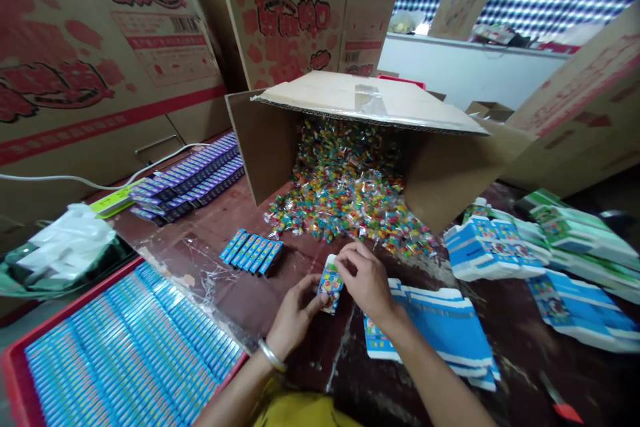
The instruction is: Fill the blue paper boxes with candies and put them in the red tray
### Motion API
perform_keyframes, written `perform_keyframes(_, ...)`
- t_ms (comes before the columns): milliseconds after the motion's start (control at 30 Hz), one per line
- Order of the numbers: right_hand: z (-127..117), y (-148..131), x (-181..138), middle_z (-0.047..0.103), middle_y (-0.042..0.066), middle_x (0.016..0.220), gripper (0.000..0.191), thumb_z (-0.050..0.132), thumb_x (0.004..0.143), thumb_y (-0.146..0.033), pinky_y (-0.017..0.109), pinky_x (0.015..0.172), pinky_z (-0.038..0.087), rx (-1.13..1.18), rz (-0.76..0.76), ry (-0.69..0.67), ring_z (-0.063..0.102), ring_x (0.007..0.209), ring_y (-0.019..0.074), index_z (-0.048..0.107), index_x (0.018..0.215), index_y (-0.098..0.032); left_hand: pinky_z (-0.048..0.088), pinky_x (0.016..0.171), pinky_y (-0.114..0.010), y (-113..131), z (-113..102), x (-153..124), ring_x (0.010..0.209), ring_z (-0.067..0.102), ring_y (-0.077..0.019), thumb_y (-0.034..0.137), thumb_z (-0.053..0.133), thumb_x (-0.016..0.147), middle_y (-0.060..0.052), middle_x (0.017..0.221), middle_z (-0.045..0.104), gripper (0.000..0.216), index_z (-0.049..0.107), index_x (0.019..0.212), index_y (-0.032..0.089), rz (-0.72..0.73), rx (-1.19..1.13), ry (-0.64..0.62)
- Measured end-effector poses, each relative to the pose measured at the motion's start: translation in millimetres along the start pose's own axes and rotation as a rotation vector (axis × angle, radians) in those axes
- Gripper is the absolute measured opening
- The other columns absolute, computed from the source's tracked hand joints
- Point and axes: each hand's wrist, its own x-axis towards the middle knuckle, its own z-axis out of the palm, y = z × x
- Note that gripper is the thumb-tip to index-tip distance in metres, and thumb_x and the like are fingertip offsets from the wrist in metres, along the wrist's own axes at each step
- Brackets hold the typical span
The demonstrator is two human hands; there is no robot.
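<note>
A small printed carton is held upright over the table, its white flap showing at the top. My left hand is closed on its lower left side, thumb across the front. With fingers bent together, my right hand grips the carton's upper right edge by the flap; the fingertips are partly hidden. Just beyond, small wrapped colourful candies spill from a cardboard box lying on its side. Flat blue cartons lie beneath my right forearm. A short row of filled-looking blue cartons stands to the left.
A red tray packed with blue cartons sits at front left. Purple cartons are stacked behind it, beside a green power strip. More blue flat cartons and green ones pile up right, near a red-handled knife.
</note>
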Motion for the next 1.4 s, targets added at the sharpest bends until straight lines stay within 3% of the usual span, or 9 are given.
perform_keyframes(100,0,-3,-2,0.063,0.008,0.108,0.019,0.052,0.087,-0.028,0.033,0.086,0.045,0.146,-0.015,-0.064,0.06,0.098,0.0221,0.069,0.08,-0.022,0.047,0.083,-0.033,5,3,0,0.092,0.061,-0.0234,0.032,0.061,0.082,-0.007,0.1,0.067,0.03,0.062,0.108,0.017,0.026,-0.038,0.061)
perform_keyframes(300,5,-1,-20,0.07,0.003,0.084,0.035,0.058,0.085,-0.033,0.028,0.066,0.052,0.585,0.229,-0.172,0.066,0.073,0.0189,0.058,0.118,-0.023,0.05,0.08,-0.031,13,9,-3,0.095,0.06,-0.0212,0.026,0.067,0.079,-0.009,0.123,0.058,0.056,0.045,0.129,0.024,0.094,-0.199,0.168)
perform_keyframes(567,12,0,-30,0.064,0.006,0.094,0.012,0.059,0.084,-0.025,0.03,0.081,0.048,0.497,0.116,-0.028,0.062,0.091,0.02,0.063,0.075,-0.019,0.048,0.073,-0.026,8,8,-3,0.08,0.06,-0.0163,0.024,0.07,0.077,-0.005,0.093,0.064,0.031,0.056,0.104,0.017,0.02,-0.264,0.008)
perform_keyframes(667,15,-3,-30,0.064,0.004,0.094,0.004,0.059,0.084,-0.024,0.029,0.079,0.049,0.582,0.161,-0.003,0.063,0.088,0.0182,0.058,0.085,-0.02,0.047,0.072,-0.025,8,7,-2,0.078,0.06,-0.0147,0.022,0.071,0.076,-0.004,0.092,0.062,0.031,0.052,0.101,0.018,0.025,-0.325,0.015)
perform_keyframes(733,17,-4,-29,0.064,0.002,0.088,0.011,0.061,0.083,-0.025,0.028,0.075,0.049,0.671,0.213,0.024,0.063,0.082,0.0167,0.054,0.092,-0.021,0.046,0.07,-0.024,9,8,-2,0.077,0.059,-0.0131,0.02,0.071,0.076,-0.002,0.093,0.06,0.034,0.048,0.101,0.02,0.039,-0.356,0.048)
perform_keyframes(900,13,-3,-22,0.062,-0.001,0.076,0.017,0.066,0.079,-0.031,0.024,0.068,0.047,0.75,0.265,-0.089,0.059,0.071,0.0142,0.055,0.076,-0.019,0.045,0.065,-0.02,8,8,-4,0.071,0.056,-0.0092,0.019,0.071,0.076,0.001,0.088,0.055,0.035,0.044,0.098,0.022,0.061,-0.329,0.101)
perform_keyframes(1033,10,4,-17,0.063,-0.001,0.076,0.018,0.071,0.074,-0.03,0.024,0.065,0.045,0.738,0.356,-0.186,0.057,0.069,0.0137,0.059,0.08,-0.018,0.045,0.064,-0.02,7,8,-5,0.073,0.055,-0.0099,0.021,0.069,0.077,0.001,0.089,0.053,0.032,0.044,0.097,0.022,0.082,-0.211,0.128)
perform_keyframes(1200,9,14,-13,0.058,-0.003,0.063,0.023,0.068,0.076,-0.035,0.023,0.06,0.042,0.708,0.405,-0.22,0.053,0.06,0.0118,0.059,0.069,-0.016,0.047,0.07,-0.023,11,7,-5,0.079,0.057,-0.0126,0.019,0.065,0.08,-0.001,0.093,0.056,0.029,0.046,0.101,0.021,0.076,-0.093,0.056)
perform_keyframes(1400,10,12,-17,0.058,-0.002,0.064,0.024,0.064,0.08,-0.036,0.024,0.06,0.043,0.548,0.312,-0.18,0.053,0.062,0.0129,0.059,0.067,-0.016,0.048,0.074,-0.026,10,5,-7,0.085,0.058,-0.016,0.019,0.066,0.078,-0.004,0.097,0.06,0.043,0.049,0.118,0.021,0.056,-0.072,0.033)
